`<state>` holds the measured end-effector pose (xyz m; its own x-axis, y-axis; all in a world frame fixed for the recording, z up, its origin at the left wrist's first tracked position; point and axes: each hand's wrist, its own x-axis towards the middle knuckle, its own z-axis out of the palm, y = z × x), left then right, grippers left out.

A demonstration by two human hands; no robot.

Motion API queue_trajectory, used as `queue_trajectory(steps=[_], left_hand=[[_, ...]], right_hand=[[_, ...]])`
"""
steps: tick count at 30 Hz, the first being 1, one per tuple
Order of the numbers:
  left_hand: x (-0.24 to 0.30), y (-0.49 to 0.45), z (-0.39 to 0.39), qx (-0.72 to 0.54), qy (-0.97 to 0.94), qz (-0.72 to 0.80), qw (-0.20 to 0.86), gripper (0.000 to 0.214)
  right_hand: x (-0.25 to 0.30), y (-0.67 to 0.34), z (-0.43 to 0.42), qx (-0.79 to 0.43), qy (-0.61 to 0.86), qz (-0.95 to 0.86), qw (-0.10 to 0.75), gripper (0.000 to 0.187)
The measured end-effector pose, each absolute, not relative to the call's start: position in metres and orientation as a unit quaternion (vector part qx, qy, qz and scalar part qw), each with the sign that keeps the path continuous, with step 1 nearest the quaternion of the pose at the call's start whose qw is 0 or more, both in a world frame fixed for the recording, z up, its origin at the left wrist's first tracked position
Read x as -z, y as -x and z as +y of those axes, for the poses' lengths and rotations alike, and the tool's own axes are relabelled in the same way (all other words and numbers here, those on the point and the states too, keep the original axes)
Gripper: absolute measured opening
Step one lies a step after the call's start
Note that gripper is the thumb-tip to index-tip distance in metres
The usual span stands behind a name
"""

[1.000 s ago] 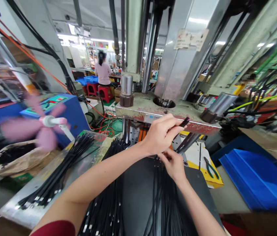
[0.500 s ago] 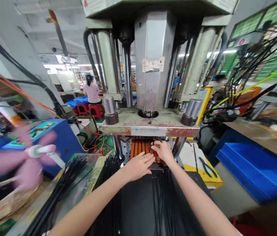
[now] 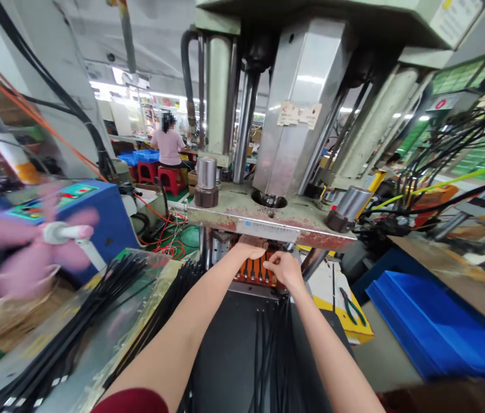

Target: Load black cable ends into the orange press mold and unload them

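My left hand (image 3: 248,245) reaches in under the steel press plate (image 3: 268,221), above the orange mould (image 3: 253,269); its fingers are hidden by the plate. Just to its right, my right hand (image 3: 283,268) pinches at the mould's right end, where black cables (image 3: 274,338) lie in the slots and run back over a black mat (image 3: 229,355) toward me. Whether the pinch holds a cable end is too small to tell.
Bundles of black cables (image 3: 96,310) lie on a metal tray at the left. A spinning pink fan (image 3: 35,241) stands beside it. Pliers (image 3: 352,307) rest on a yellow sheet; a blue bin (image 3: 431,327) is at the right. A person (image 3: 168,146) sits far back.
My left hand has moved from the mat in front of the mould forward and up under the press plate. My right hand stays at the mould's right end. The view shifted slightly.
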<state>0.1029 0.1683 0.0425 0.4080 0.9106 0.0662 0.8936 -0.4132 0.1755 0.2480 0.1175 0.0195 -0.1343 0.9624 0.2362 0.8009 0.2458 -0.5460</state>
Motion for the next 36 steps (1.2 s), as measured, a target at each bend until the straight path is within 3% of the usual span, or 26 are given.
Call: queue_trajectory(steps=[4,8,10,13,15,18,22,25,29,36], left_hand=[[-0.039,-0.093,0.152,-0.085,-0.840,0.531,0.078,0.050],[-0.021,-0.048,0.090,-0.172,-0.854,0.491,0.027,0.052],[-0.007,-0.019,0.055,-0.186,-0.805,0.562,-0.038,0.051],[0.016,0.024,0.024,-0.093,-0.662,0.739,-0.083,0.045],[0.027,0.045,0.021,-0.058,-0.615,0.786,-0.021,0.038],[0.032,0.060,0.029,-0.101,-0.621,0.773,0.084,0.032],[0.012,0.053,0.029,-0.176,-0.630,0.751,0.091,0.027],[-0.018,0.028,0.013,-0.284,-0.681,0.658,0.151,0.023],[-0.063,-0.016,-0.011,-0.426,-0.704,0.496,0.275,0.017],[-0.105,-0.066,-0.018,-0.453,-0.731,0.352,0.369,0.016]], right_hand=[[-0.014,-0.259,0.113,-0.136,0.593,-0.728,0.316,0.013],[0.009,-0.298,0.080,-0.147,0.605,-0.704,0.342,0.026],[0.024,-0.315,0.059,-0.133,0.638,-0.699,0.295,0.033],[0.044,-0.322,0.040,-0.147,0.677,-0.691,0.207,0.033],[0.053,-0.321,0.038,-0.185,0.678,-0.682,0.204,0.028],[0.057,-0.323,0.040,-0.220,0.666,-0.666,0.252,0.029],[0.043,-0.322,0.034,-0.276,0.616,-0.652,0.345,0.035],[0.016,-0.306,0.017,-0.318,0.542,-0.674,0.389,0.033],[-0.029,-0.272,-0.009,-0.358,0.435,-0.730,0.387,0.024],[-0.059,-0.245,-0.018,-0.466,0.325,-0.709,0.418,0.024]])
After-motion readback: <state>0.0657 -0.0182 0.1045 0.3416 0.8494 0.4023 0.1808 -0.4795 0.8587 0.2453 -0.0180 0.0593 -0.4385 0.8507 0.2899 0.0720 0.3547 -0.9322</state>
